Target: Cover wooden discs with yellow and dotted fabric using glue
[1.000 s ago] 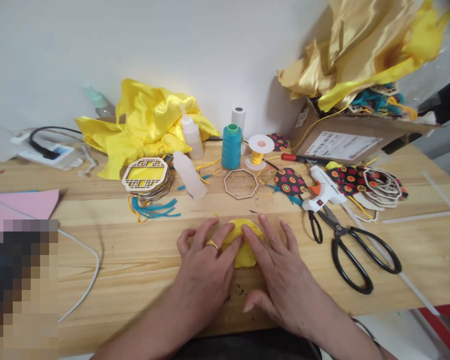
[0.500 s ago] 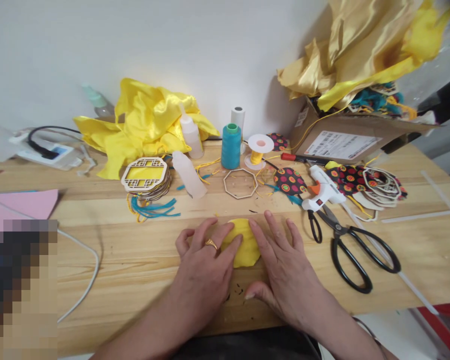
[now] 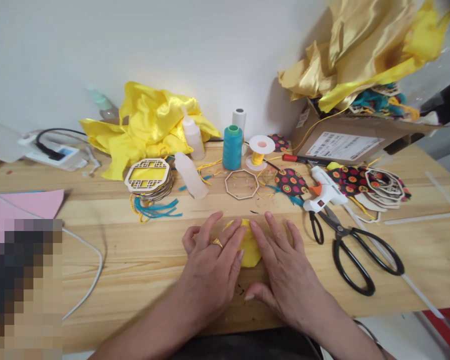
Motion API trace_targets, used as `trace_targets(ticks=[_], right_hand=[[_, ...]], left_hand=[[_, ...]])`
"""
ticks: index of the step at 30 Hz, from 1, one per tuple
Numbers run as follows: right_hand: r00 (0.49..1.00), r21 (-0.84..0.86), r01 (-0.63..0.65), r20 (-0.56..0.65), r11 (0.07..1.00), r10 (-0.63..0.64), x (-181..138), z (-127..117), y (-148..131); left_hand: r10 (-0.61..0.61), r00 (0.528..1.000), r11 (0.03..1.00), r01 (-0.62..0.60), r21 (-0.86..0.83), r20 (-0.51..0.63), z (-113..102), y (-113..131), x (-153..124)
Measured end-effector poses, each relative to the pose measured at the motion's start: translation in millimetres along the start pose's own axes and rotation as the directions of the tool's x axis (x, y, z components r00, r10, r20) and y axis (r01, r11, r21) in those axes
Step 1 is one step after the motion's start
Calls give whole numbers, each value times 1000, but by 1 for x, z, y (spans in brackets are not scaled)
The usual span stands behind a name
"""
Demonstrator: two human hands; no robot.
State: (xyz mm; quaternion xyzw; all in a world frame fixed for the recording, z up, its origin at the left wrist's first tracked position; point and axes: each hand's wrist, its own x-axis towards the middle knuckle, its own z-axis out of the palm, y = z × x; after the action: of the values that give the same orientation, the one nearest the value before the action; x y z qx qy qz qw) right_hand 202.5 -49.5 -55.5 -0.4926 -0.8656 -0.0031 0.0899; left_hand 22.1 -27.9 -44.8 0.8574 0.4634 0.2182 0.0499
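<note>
A small yellow fabric piece (image 3: 250,248) lies flat on the wooden table (image 3: 135,250) near the front edge. My left hand (image 3: 212,270), with a gold ring, lies over its left half, fingers stretched out and pressing down. My right hand (image 3: 283,270) lies flat on its right half, fingers spread, thumb on the table. Most of the fabric is hidden under my fingers. Just behind it sits an empty wooden octagon frame (image 3: 241,183).
Black scissors (image 3: 354,252) and a white glue gun (image 3: 324,192) lie to the right. Behind are a teal thread cone (image 3: 232,147), a yellow ribbon spool (image 3: 261,150), glue bottles (image 3: 189,175), stacked lattice frames (image 3: 149,176), crumpled yellow cloth (image 3: 150,122), a cardboard box (image 3: 345,140).
My left hand's fingers have slid further right over the yellow fabric, covering more of it. My right hand has stayed flat beside it.
</note>
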Motion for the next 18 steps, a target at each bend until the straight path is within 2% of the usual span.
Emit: trace_targets(ticks=[3, 7, 18], right_hand=[[1000, -14, -2, -7, 1000, 2, -1, 2, -1], [1000, -26, -4, -5, 1000, 3, 0, 3, -1], [1000, -6, -10, -14, 1000, 10, 0, 2, 0]], left_hand=[[42, 997, 998, -46, 52, 67, 4, -1, 3], [15, 989, 997, -27, 74, 148, 8, 0, 3], [-86, 973, 985, 50, 165, 216, 6, 1, -4]])
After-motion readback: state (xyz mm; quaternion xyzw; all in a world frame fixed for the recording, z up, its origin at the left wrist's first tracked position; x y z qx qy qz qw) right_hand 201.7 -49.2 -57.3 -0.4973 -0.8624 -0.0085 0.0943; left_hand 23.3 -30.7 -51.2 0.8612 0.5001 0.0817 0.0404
